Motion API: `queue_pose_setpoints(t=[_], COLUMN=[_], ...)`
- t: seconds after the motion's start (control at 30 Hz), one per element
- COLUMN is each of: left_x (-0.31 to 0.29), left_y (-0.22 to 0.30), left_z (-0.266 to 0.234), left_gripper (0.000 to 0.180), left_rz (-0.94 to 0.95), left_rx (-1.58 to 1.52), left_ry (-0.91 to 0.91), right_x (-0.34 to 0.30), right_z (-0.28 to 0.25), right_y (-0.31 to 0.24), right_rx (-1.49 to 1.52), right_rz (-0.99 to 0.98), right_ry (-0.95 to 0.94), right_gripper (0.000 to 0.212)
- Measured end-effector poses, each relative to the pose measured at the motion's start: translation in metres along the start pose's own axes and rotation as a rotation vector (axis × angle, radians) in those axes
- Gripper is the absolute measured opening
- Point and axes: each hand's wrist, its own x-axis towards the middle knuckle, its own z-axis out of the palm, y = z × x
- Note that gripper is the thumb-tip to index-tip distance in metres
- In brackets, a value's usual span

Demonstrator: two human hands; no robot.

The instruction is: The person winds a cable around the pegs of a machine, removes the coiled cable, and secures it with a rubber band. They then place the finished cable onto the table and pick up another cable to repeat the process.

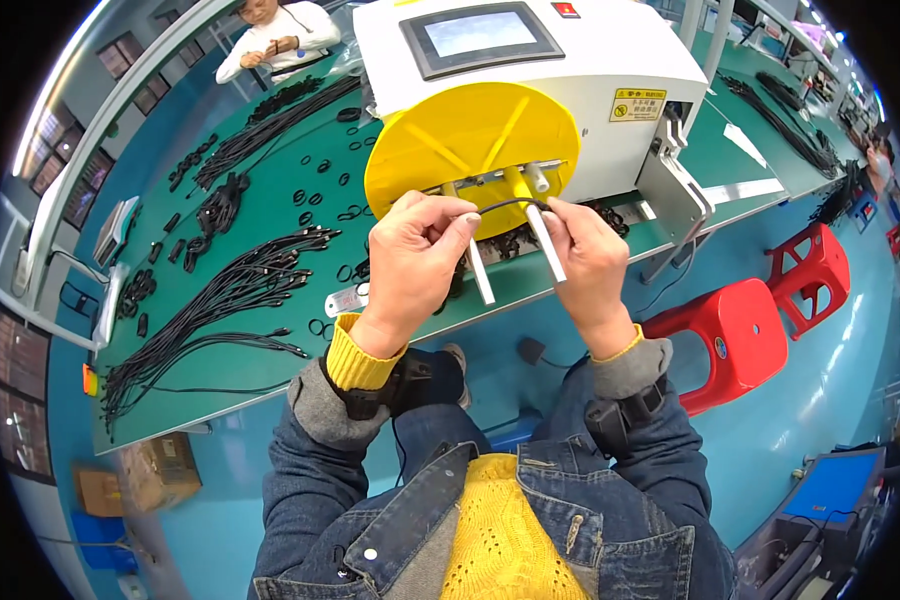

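Observation:
A short stretch of black cable (510,204) arches between my two hands, over a pair of metal rods. My left hand (417,258) pinches one end of it between thumb and forefinger, beside the left rod (480,272). The other end is pinched in my right hand (592,255), just right of the right rod (545,243). Both rods stick out toward me from the yellow disc (430,140) on the front of a white machine (610,60). The rest of the cable is hidden by my fingers.
Bundles of black cables (205,300) and small black rings (315,198) lie on the green table (160,400) at left. A metal bracket (675,195) juts from the machine's right side. Red stools (735,345) stand at right. Another person (280,40) sits across the table.

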Motion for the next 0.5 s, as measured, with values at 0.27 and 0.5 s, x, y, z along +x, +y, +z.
queue_pose_setpoints(t=[0.27, 0.5], left_x=[0.013, -0.013], left_y=[-0.005, -0.017], left_z=[0.004, -0.010], left_gripper=[0.010, 0.014], left_rz=[0.024, 0.042], left_rx=[0.059, 0.020], left_ry=[0.041, 0.097], right_x=[0.002, -0.068], right_z=[0.023, -0.018], right_y=[0.019, 0.018], right_rx=[-0.084, -0.106], right_rz=[0.132, 0.352], right_ry=[-0.065, -0.283], right_gripper=[0.009, 0.012])
